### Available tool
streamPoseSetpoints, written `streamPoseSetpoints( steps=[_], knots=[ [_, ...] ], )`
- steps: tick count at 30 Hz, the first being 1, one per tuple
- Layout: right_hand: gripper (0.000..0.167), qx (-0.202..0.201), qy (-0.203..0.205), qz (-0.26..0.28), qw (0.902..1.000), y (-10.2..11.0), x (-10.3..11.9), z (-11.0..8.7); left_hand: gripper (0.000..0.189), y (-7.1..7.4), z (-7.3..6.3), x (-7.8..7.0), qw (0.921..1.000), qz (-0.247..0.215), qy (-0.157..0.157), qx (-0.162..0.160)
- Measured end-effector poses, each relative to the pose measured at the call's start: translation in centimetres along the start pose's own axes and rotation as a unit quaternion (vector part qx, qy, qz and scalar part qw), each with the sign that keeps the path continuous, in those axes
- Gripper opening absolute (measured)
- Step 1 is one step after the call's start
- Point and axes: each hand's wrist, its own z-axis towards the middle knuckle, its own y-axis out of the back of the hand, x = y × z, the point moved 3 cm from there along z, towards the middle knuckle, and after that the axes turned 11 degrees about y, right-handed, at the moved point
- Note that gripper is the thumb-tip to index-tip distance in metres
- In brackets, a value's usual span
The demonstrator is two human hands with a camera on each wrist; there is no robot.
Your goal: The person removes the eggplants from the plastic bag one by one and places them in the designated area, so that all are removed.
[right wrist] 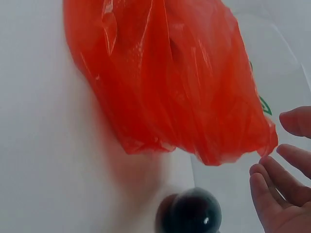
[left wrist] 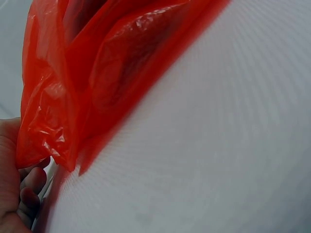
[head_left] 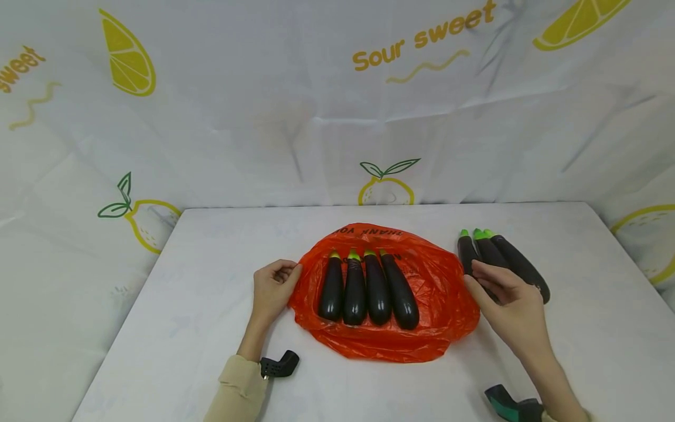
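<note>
A red plastic bag (head_left: 437,293) lies spread on the table, with several eggplants (head_left: 378,293) side by side on it, green stem ends toward the back. My left hand (head_left: 271,293) pinches the bag's left edge between thumb and fingers; the left wrist view shows the crumpled red film (left wrist: 53,121) gathered there. At the bag's right edge is my right hand (head_left: 511,305), its thumb and fingertips spread apart. In the right wrist view the bag's corner (right wrist: 267,141) sits right by these fingertips. Three more eggplants (head_left: 519,264) lie just beyond that hand, partly hidden by it.
The white-covered table (head_left: 184,305) reaches back to a hanging white cloth (head_left: 237,146) printed with lemons and lettering. A dark, rounded eggplant end (right wrist: 197,211) shows below the bag in the right wrist view. Each wrist wears a black device (head_left: 279,364).
</note>
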Motion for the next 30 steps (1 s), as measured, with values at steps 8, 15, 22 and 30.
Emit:
streamPoseSetpoints(
  steps=[8, 15, 22, 30],
  knots=[
    [0.036, 0.023, 0.005, 0.003, 0.9997, -1.0, 0.6, -0.2, 0.008, 0.0, 0.0, -0.1, 1.0000, 0.005, 0.004, 0.000],
    [0.039, 0.017, 0.014, 0.002, 0.9998, -1.3, 1.2, -0.2, 0.008, 0.0, 0.0, -0.1, 1.0000, 0.004, 0.007, 0.000],
    [0.037, 0.026, 0.011, 0.000, 0.9996, -1.8, 1.7, -0.3, 0.008, 0.1, 0.0, 0.0, 1.0000, -0.002, 0.005, 0.000],
    [0.036, 0.066, 0.012, -0.002, 0.9977, -3.2, 2.1, -0.7, 0.008, 0.0, 0.0, 0.0, 1.0000, -0.001, -0.002, 0.000]
  ],
)
